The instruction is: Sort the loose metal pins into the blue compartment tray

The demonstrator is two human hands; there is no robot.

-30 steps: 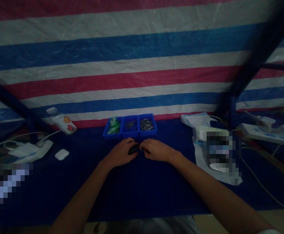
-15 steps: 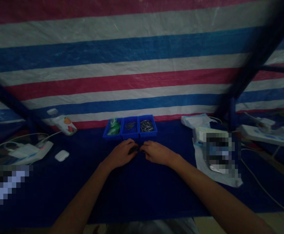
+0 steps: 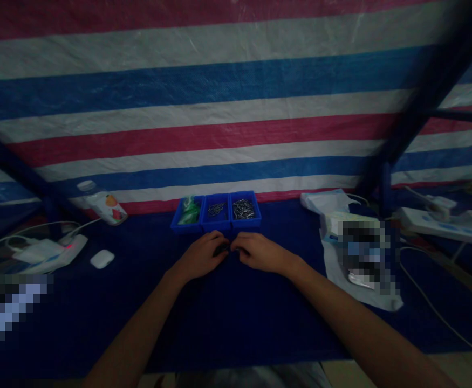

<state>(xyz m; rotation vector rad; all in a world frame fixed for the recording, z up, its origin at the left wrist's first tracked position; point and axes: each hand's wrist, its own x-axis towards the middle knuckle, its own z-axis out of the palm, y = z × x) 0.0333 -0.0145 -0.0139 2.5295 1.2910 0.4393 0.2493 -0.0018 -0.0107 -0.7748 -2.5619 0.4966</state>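
My left hand point(image 3: 205, 254) is closed around a small dark object point(image 3: 220, 249), whose kind I cannot make out. Close beside it, my right hand point(image 3: 258, 252) has its fingers pinched together at the object's right end; whatever they hold is too small to name. Just beyond the hands stand three joined blue bins. The left bin point(image 3: 175, 225) contains green and clear plastic pieces point(image 3: 190, 210). In the middle bin point(image 3: 215, 223) lie a few thin metal pieces point(image 3: 217, 209). Many short metal pins point(image 3: 244, 208) fill the right bin point(image 3: 247, 222).
On the left are a plastic bottle point(image 3: 108, 207), a power strip point(image 3: 63, 258) with cables and a white rounded case point(image 3: 102, 259). To the right, packaging point(image 3: 333, 269) lies beside a pixelated patch. A striped sheet point(image 3: 219, 124) hangs behind the blue table point(image 3: 236, 323).
My right hand has shifted very slightly left, closer to my left hand. The left hand stays in place with the dark object.
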